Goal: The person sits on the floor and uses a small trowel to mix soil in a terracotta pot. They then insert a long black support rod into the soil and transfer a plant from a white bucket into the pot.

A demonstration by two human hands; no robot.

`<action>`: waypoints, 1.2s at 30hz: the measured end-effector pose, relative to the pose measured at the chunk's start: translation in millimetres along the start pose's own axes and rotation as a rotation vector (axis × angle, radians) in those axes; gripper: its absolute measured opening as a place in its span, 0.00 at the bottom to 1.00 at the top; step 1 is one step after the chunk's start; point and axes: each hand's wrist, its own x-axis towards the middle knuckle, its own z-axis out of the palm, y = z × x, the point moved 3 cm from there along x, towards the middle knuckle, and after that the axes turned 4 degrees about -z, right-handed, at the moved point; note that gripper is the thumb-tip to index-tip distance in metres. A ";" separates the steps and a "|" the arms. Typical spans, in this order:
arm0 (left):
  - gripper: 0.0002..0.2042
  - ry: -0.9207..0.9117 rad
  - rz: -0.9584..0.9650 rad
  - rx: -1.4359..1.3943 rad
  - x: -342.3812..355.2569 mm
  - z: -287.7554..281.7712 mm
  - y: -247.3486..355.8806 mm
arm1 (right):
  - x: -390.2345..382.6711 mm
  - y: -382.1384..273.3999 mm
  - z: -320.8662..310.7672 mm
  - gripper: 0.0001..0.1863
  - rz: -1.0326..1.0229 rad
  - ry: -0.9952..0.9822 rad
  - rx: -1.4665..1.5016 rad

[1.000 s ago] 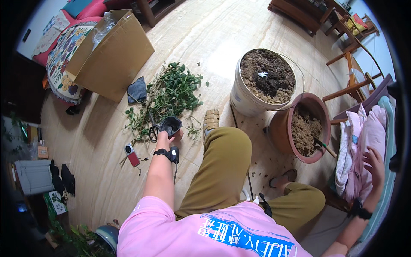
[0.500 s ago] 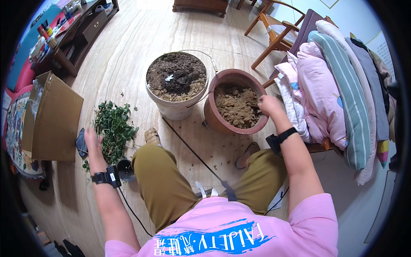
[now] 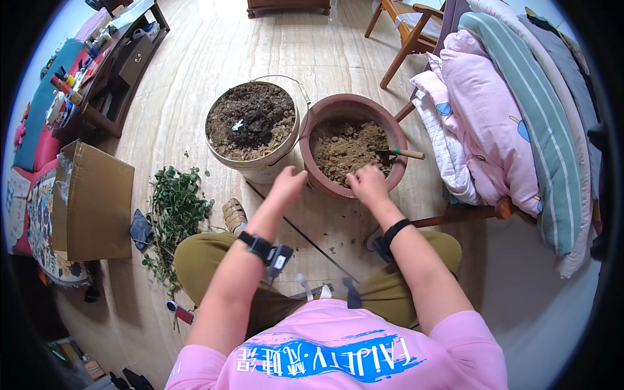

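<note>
A reddish-brown plant pot (image 3: 311, 159) stands before me, holding crumbly brown soil (image 3: 348, 146). In it leans a small trowel (image 3: 408, 155) with a wooden handle, which neither hand touches. My right hand (image 3: 369, 184) is at the pot's near rim with its fingers curled inward. My left hand (image 3: 288, 185) hovers just left of the pot, fingers bent together. What either hand holds, if anything, is hidden. Left of the pot is a white bucket (image 3: 260, 170) of darker soil with a small white piece (image 3: 238, 125) on top.
A heap of leafy green cuttings (image 3: 177, 201) lies on the floor at left, next to a cardboard box (image 3: 101, 208). Folded bedding (image 3: 484, 117) is piled on a wooden chair at right. A black strap (image 3: 312, 240) runs between my legs toward the bucket.
My right hand has let go of the trowel and moved left to the near rim. My left hand has come from beside the greenery to the pot. My view has shifted slightly.
</note>
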 end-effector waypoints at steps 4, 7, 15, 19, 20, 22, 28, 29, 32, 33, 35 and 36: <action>0.24 -0.098 -0.047 -0.107 32.6 44.1 -21.6 | -26.9 -44.7 -0.9 0.14 -0.129 0.039 0.017; 0.18 -0.003 0.013 -0.050 38.1 62.8 -20.2 | -30.6 -41.6 18.1 0.06 -0.041 -0.008 -0.027; 0.15 0.043 -0.024 -0.128 23.4 58.4 -34.3 | -35.1 -51.9 23.7 0.05 -0.051 -0.134 -0.074; 0.14 0.063 -0.044 -0.090 -7.3 49.1 -41.6 | -54.3 -67.2 20.2 0.05 -0.097 -0.144 -0.050; 0.14 0.034 -0.055 -0.079 -9.4 47.3 -48.4 | -60.1 -70.8 18.7 0.05 -0.108 -0.154 -0.043; 0.14 -0.004 -0.078 -0.059 -14.1 33.8 -65.2 | -69.6 -84.2 21.6 0.05 -0.115 -0.208 -0.018; 0.13 -0.108 -0.194 0.012 -34.3 11.0 -101.5 | -99.7 -114.5 21.7 0.06 -0.209 -0.334 -0.057; 0.13 -0.105 -0.191 0.027 -38.0 8.4 -103.1 | -103.0 -118.5 22.1 0.07 -0.204 -0.357 -0.048; 0.14 -0.007 -0.155 0.144 -60.9 1.4 -88.9 | -113.0 -127.8 18.5 0.09 -0.197 -0.404 -0.038; 0.15 0.113 -0.140 0.161 -61.8 -5.9 -90.8 | -117.0 -133.5 19.1 0.09 -0.206 -0.410 -0.031; 0.16 0.352 -0.110 0.196 -60.4 -20.6 -94.8 | -125.0 -144.1 20.7 0.09 -0.221 -0.420 -0.016; 0.16 0.403 -0.039 0.292 -57.9 -26.2 -96.2 | -128.2 -147.7 21.2 0.09 -0.229 -0.431 -0.013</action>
